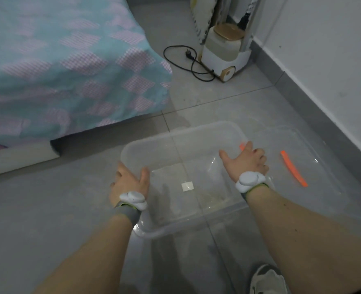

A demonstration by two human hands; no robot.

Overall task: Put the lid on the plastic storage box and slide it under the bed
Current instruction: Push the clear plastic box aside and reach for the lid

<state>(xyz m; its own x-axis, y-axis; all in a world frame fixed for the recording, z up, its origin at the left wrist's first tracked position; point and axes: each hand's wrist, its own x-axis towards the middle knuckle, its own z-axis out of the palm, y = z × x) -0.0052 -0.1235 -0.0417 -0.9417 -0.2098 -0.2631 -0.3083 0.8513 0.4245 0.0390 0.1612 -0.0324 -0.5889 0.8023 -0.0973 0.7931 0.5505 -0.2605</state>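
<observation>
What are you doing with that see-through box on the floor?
A person is holding a clear plastic storage box on the floor, the left hand on its left rim and the right hand on its right rim. The lid, with orange clips, lies beside it on the right, not on yet. The bed is just ahead on the left.

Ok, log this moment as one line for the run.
stage: lid not on | left hand: on box left rim | right hand: on right rim | lid: floor, right of box | bed: ahead-left
</observation>
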